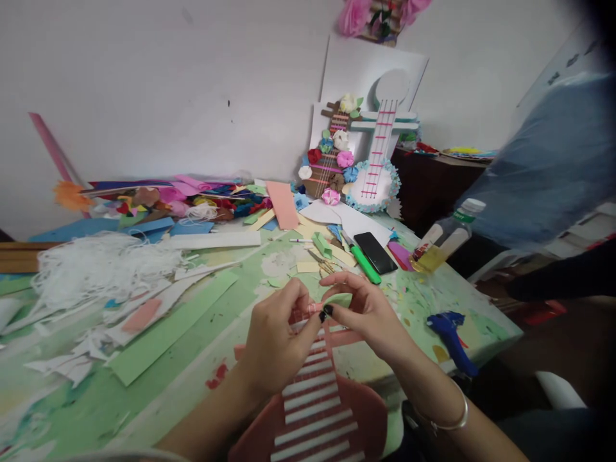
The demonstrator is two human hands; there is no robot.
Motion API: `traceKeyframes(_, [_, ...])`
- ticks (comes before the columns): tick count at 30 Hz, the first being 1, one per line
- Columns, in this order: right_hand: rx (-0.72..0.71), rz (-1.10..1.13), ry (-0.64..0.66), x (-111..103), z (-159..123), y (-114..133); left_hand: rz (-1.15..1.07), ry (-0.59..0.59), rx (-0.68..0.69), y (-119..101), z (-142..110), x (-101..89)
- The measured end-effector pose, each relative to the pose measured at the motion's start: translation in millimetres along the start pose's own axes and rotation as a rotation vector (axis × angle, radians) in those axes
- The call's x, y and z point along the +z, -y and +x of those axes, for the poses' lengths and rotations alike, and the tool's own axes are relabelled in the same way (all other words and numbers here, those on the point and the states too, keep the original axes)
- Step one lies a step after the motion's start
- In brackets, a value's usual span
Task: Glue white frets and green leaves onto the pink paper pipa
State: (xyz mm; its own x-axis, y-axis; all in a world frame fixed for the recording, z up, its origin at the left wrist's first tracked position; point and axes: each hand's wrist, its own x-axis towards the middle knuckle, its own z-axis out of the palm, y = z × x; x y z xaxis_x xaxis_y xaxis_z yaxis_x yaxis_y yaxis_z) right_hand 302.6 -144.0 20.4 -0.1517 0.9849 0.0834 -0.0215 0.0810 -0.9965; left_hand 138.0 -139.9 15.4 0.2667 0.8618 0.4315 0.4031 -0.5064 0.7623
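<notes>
A reddish-pink handmade paper lute (359,417) with white strips across its neck lies below my hands, its body at the table's front edge. My left hand (279,333) has its fingers curled around the upper end of the neck, and its thumb presses there. In my right hand (370,314) a small green paper leaf (341,299) is pinched between thumb and fingers. Both thumbs nearly meet at the top of the lute. The fingertips partly cover the leaf's lower end, so I cannot tell whether it touches the lute.
Scissors (323,262), a green utility knife (366,263) and a phone (375,252) lie beyond my hands. A bottle (445,237) and blue glue gun (452,340) are at right. White string (101,273) and green paper (173,327) cover the left. Decorated instruments (378,160) lean behind.
</notes>
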Motion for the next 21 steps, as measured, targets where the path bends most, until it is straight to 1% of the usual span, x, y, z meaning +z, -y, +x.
traceKeyframes(6, [0.003, -0.066, -0.014, 2.9, 1.4, 0.4, 0.047, 0.002, 0.002, -0.8, 3.5, 1.7])
traceKeyframes(9, [0.034, -0.057, -0.040, 2.4, 4.8, -0.6, 0.069, -0.017, -0.026, -1.5, 5.5, 2.2])
traceKeyframes(12, [0.051, -0.039, -0.033, -3.2, 15.8, 0.4, 0.024, -0.031, -0.061, -1.9, 11.1, -0.7])
traceKeyframes(14, [0.018, -0.059, -0.023, -8.4, 25.2, 5.4, -0.015, -0.061, -0.078, 0.8, 20.1, -6.0])
traceKeyframes(15, [-0.032, -0.088, -0.054, -10.3, 28.3, 10.0, -0.033, -0.083, -0.087, 3.8, 26.9, -9.6])
traceKeyframes(17, [-0.215, -0.176, -0.202, -11.3, 26.8, 23.5, -0.083, -0.120, -0.114, 14.0, 44.7, -18.1])
traceKeyframes(19, [-0.442, -0.289, -0.381, -9.1, 11.2, 39.9, -0.215, -0.109, -0.162, 28.8, 65.9, -27.1])
traceKeyframes(21, [-0.568, -0.422, -0.417, -7.3, -14.6, 53.6, -0.332, -0.094, -0.227, 45.5, 85.9, -34.9])
